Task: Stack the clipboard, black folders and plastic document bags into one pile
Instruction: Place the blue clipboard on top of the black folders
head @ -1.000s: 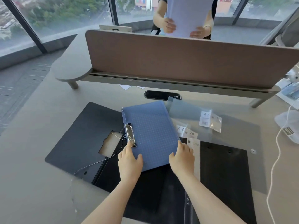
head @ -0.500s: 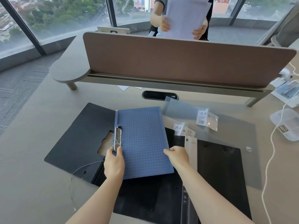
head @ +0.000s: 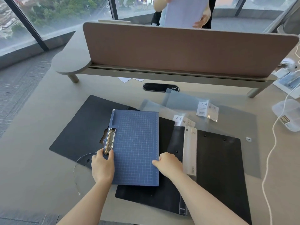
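Observation:
A blue gridded clipboard (head: 135, 146) with a metal clip on its left edge lies squared up over the black folders. My left hand (head: 102, 166) grips its left edge just below the clip. My right hand (head: 168, 163) holds its right edge. One black folder (head: 78, 135) spreads out to the left under the clipboard. Another black folder (head: 217, 168) lies open to the right, with a pale label strip along its spine. Clear plastic document bags (head: 186, 103) with "A4" stickers lie beyond, partly over the right folder.
A brown divider panel (head: 186, 49) on a raised shelf crosses the desk behind the pile. A person holding papers (head: 183, 12) stands beyond it. A white cord (head: 272, 143) and a clear plastic box (head: 289, 114) lie at the right. A black cable port (head: 160, 87) sits mid-desk.
The clipboard has turned from a tilt to straight and slid toward me and left. Both hands shifted from resting on its near edge to gripping its two sides.

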`<state>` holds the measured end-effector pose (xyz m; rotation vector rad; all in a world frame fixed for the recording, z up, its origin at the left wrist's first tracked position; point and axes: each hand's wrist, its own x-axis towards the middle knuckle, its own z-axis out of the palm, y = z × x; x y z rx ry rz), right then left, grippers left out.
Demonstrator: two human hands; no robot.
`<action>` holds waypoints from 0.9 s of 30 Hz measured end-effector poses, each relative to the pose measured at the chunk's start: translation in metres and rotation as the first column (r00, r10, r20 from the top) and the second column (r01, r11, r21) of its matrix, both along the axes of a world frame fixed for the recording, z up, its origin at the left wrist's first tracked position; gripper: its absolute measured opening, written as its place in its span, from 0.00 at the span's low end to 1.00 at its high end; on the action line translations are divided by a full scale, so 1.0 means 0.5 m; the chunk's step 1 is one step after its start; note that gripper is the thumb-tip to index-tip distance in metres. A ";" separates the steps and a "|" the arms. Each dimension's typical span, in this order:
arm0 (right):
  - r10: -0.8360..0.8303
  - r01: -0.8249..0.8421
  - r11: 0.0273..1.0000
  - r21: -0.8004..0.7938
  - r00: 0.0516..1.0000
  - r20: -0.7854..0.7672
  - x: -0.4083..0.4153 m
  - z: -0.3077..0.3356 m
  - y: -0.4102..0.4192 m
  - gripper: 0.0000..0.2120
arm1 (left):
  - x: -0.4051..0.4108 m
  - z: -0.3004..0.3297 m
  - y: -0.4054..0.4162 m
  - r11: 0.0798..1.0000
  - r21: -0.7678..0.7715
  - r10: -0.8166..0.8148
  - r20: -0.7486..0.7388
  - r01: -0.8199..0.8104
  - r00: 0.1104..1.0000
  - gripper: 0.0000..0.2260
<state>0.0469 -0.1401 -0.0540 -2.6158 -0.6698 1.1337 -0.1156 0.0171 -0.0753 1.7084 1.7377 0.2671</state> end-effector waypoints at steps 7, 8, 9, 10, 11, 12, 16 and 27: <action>0.097 -0.093 0.995 -0.042 0.990 0.103 -0.009 -0.002 0.001 0.14 | -0.007 -0.008 0.002 0.997 0.056 -0.048 -0.135 0.056 0.990 0.20; 0.098 -0.095 0.995 -0.035 0.990 0.105 -0.009 -0.002 -0.001 0.13 | -0.003 -0.004 0.001 0.996 0.063 -0.053 -0.147 0.063 0.988 0.20; 0.094 -0.092 0.995 -0.025 0.990 0.106 -0.008 -0.001 -0.003 0.12 | 0.001 -0.001 -0.001 0.994 0.078 -0.066 -0.156 0.079 0.986 0.20; 0.081 -0.081 0.997 -0.006 0.991 0.111 -0.005 0.001 -0.005 0.12 | 0.007 0.003 -0.005 0.990 0.100 -0.085 -0.162 0.102 0.983 0.20; 0.060 -0.063 0.998 0.018 0.991 0.119 -0.002 0.006 -0.009 0.13 | 0.016 0.007 -0.010 0.984 0.124 -0.110 -0.160 0.131 0.981 0.20; 0.036 -0.043 0.998 0.048 0.991 0.131 0.002 0.010 -0.012 0.13 | 0.027 0.012 -0.016 0.975 0.147 -0.144 -0.152 0.166 0.978 0.19; -0.052 0.022 0.987 0.159 0.980 0.190 0.038 0.032 -0.032 0.11 | 0.091 0.032 -0.050 0.926 0.201 -0.309 -0.088 0.321 0.947 0.16; -0.209 0.137 0.954 0.267 0.942 0.263 0.195 0.067 -0.128 0.23 | 0.278 0.063 -0.187 0.690 0.099 -0.723 0.077 0.717 0.686 0.22</action>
